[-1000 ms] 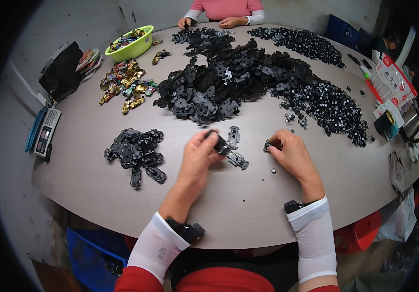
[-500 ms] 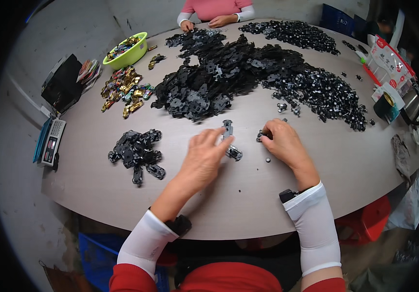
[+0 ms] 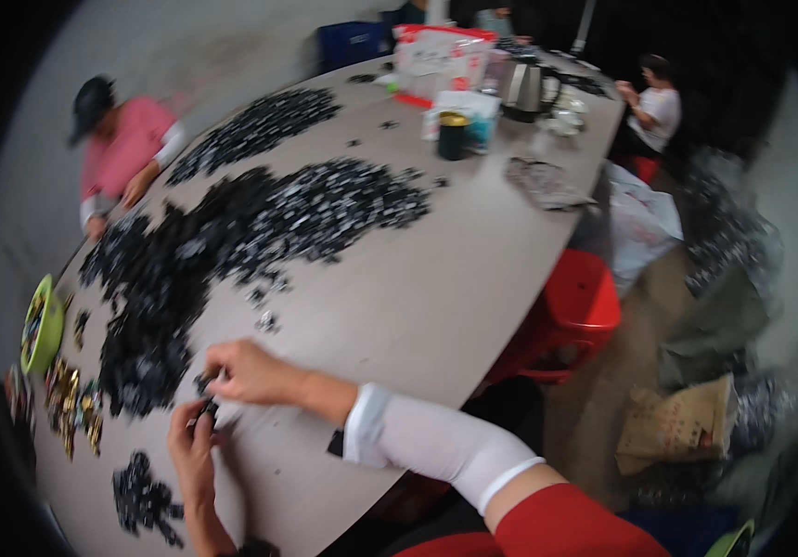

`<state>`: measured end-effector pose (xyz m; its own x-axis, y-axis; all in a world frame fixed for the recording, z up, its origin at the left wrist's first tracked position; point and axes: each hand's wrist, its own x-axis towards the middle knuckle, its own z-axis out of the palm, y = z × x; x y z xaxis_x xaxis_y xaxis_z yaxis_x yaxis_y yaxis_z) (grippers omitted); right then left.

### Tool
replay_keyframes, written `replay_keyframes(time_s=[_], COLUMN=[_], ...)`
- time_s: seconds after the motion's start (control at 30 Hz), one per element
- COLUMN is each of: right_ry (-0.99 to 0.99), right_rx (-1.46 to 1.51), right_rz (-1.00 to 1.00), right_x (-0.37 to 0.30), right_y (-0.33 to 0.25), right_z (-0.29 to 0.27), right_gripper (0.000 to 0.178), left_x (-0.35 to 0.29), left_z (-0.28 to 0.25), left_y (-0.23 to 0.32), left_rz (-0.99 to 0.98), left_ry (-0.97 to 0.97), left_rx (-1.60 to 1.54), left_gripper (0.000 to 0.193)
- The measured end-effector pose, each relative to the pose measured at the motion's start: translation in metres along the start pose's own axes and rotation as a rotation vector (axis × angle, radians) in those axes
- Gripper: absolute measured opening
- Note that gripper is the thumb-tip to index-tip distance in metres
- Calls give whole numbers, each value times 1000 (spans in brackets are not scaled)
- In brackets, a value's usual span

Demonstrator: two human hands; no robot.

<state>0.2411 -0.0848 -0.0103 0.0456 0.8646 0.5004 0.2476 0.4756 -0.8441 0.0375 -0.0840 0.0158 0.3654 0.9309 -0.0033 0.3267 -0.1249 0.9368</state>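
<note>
My two hands meet at the table's near edge, low on the left of the blurred view. My left hand pinches a small black plastic part with its fingers closed. My right hand comes in from the right in a white sleeve, its fingertips closed on another small black piece right above the left hand's part. A big heap of black plastic parts lies just beyond both hands. Blur hides how the two pieces fit.
A green bowl and gold toy cars lie far left, with a small black pile below. A person in pink works across the table. A kettle, a red stool and floor bags are to the right.
The view has swung sharply to the right and tilted, so the table now runs diagonally. My hands have come together, with the left hand lifting a black part up to the right hand.
</note>
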Motion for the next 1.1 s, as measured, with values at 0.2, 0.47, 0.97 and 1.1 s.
replay_keyframes(time_s=[0.2,0.47,0.97,1.1], right_ry=[-154,-149,2,-60], right_rx=[-6,5,-120,-158], right_rz=[121,150,126,188], right_x=[-12,-14,-16,-22], right_y=[-15,-16,-26,-44], right_z=[0,10,17,7], right_gripper=[18,16,17,16], left_x=[5,-2,-13,-6], left_z=[3,2,18,28], left_y=[-14,-24,-5,-9], left_rz=[-22,-73,-116,-58], left_ry=[-54,-22,105,1], left_rx=[-354,-600,-572,-511], left_gripper=[32,40,32,30])
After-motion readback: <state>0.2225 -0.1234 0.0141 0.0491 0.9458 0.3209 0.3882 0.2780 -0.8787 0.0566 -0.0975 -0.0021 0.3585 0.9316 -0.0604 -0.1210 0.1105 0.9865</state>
